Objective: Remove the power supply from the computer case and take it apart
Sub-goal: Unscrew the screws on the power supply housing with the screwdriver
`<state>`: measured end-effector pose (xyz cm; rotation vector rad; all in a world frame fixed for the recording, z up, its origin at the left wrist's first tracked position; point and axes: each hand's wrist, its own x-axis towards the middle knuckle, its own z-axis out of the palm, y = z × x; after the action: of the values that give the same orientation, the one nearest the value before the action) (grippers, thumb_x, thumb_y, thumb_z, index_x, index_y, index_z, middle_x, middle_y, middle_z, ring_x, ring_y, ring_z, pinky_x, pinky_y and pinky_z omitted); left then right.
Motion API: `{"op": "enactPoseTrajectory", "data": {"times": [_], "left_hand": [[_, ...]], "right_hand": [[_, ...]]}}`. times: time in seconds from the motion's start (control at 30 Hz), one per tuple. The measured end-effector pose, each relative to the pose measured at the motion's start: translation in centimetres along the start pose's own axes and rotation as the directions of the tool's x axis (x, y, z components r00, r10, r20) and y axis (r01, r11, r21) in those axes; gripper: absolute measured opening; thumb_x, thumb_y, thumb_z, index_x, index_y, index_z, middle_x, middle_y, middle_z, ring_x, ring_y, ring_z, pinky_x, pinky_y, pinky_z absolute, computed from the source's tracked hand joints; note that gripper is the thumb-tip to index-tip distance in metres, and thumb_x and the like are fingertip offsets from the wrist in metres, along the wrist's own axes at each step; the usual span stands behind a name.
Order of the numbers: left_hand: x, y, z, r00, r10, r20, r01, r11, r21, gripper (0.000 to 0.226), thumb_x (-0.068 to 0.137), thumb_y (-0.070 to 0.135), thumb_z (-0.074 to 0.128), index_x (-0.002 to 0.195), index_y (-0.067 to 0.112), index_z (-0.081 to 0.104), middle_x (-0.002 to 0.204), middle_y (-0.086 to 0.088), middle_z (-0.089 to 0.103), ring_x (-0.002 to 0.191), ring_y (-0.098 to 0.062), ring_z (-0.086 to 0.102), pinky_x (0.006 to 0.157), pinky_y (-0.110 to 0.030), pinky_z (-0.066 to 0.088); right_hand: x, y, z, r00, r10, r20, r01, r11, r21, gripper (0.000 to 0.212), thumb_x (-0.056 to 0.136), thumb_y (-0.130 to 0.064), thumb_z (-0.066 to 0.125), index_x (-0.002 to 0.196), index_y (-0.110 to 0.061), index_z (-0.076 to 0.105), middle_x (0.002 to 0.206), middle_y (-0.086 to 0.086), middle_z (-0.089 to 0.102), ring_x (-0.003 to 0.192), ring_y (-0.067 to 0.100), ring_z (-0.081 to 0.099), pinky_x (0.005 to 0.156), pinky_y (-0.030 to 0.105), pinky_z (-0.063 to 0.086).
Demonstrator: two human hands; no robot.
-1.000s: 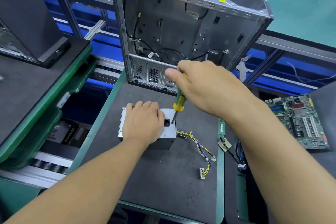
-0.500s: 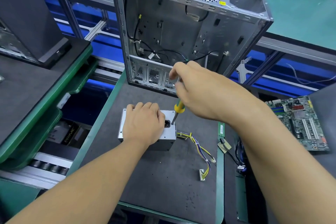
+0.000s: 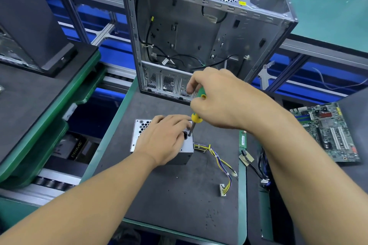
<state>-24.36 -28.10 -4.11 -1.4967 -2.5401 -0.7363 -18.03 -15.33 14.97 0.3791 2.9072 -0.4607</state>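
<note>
Head: left hand (image 3: 165, 139) flat on power supply (image 3: 139, 132); right hand (image 3: 221, 97) grips screwdriver (image 3: 196, 118).

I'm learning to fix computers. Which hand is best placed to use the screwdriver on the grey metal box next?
Probably the right hand: it grips the screwdriver, whose tip meets the top of the power supply beside its black socket. The left hand rests on the power supply, steadying it.
</note>
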Motion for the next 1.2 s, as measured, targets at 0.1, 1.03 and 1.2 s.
{"op": "enactPoseTrajectory", "data": {"times": [0.1,1.03,1.2], "left_hand": [[-0.1,-0.1,0.2,0.997,0.066,-0.037,-0.065,0.997,0.031,0.013,0.083,0.023,0.051,0.096,0.024,0.055,0.113,0.009,0.060,0.104,-0.010,0.050,0.086,-0.035,0.046],[0.3,0.1,0.7,0.997,-0.039,0.071,0.027,0.988,0.153,0.063,0.073,0.082,0.042,0.110,0.032,0.034,0.095,0.011,0.053,0.088,-0.018,0.052,0.083,-0.037,0.043],[0.3,0.1,0.8,0.999,-0.019,0.032,0.013,0.987,0.163,0.063,0.074,0.081,0.044,0.108,0.028,0.044,0.093,0.008,0.057,0.087,-0.020,0.055,0.081,-0.040,0.047]], "right_hand": [[-0.1,0.1,0.4,0.997,0.029,-0.068,-0.035,0.996,-0.085,0.017,0.090,-0.044,0.041,0.098,-0.032,0.051,0.102,-0.009,0.050,0.096,0.023,0.050,0.072,0.037,0.035],[-0.4,-0.1,-0.4,0.999,-0.051,-0.011,0.049,0.992,-0.120,0.013,0.100,-0.029,0.032,0.107,-0.025,0.043,0.097,-0.004,0.055,0.085,0.024,0.053,0.074,0.041,0.045],[-0.7,-0.2,-0.7,0.989,-0.033,0.144,0.045,0.996,-0.079,0.018,0.086,-0.027,0.046,0.104,-0.031,0.044,0.107,-0.007,0.038,0.103,0.020,0.039,0.079,0.041,0.044]]}}
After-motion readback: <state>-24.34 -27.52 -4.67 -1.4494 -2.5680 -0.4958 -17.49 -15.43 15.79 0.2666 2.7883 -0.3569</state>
